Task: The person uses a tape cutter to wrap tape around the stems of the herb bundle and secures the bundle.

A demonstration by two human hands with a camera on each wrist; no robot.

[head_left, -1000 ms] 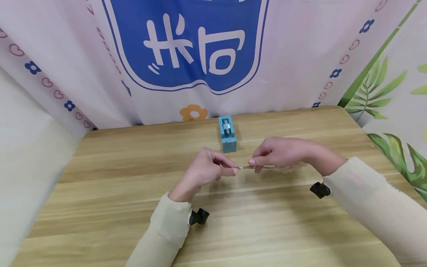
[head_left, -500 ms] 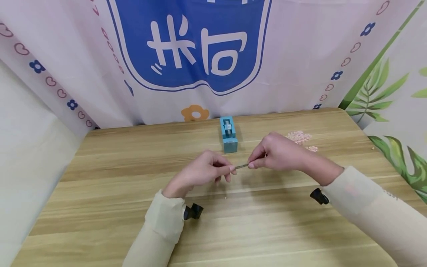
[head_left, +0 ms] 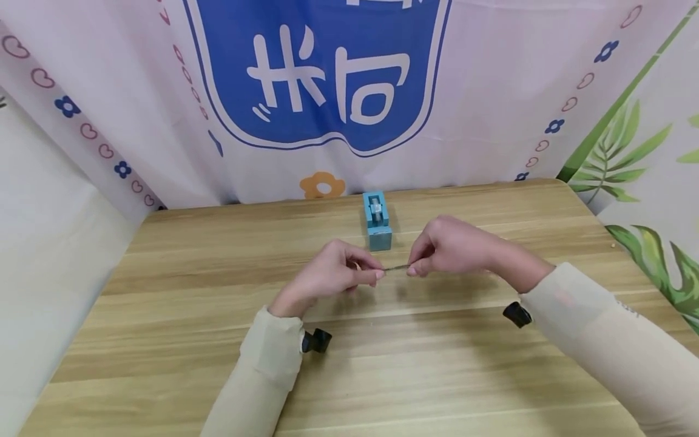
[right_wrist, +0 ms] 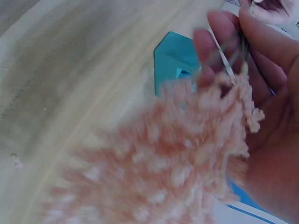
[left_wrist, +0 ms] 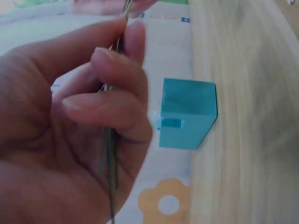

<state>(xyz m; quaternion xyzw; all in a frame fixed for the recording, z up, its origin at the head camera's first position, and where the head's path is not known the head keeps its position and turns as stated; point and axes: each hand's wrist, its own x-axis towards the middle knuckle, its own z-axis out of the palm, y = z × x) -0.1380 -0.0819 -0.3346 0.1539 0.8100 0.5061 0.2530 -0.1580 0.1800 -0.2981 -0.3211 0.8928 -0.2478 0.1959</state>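
Note:
Both hands hold a bunch of dried flowers on thin green stems (head_left: 397,267), stretched level above the table. My left hand (head_left: 333,271) pinches the stems between thumb and fingertips; in the left wrist view the stem ends (left_wrist: 111,158) run down across its palm. Close by on the right, my right hand (head_left: 459,246) pinches the stems nearer the blossoms. Fluffy pale pink flower heads (right_wrist: 159,158) hang over the right palm in the right wrist view, blurred; the head view hides them behind that hand. Just beyond the fingers stands a blue tape dispenser (head_left: 378,221).
Under the hands spreads a wooden table (head_left: 218,291). A curtain with a blue emblem (head_left: 338,73) hangs along its far edge, and a leaf-patterned wall (head_left: 650,176) borders the right. Small crumbs (right_wrist: 17,160) lie on the tabletop.
The flower heads swung from below the right hand to beyond it, then out of the head view's sight. The right hand rose slightly; the left shifted a little. Both still grip the stems.

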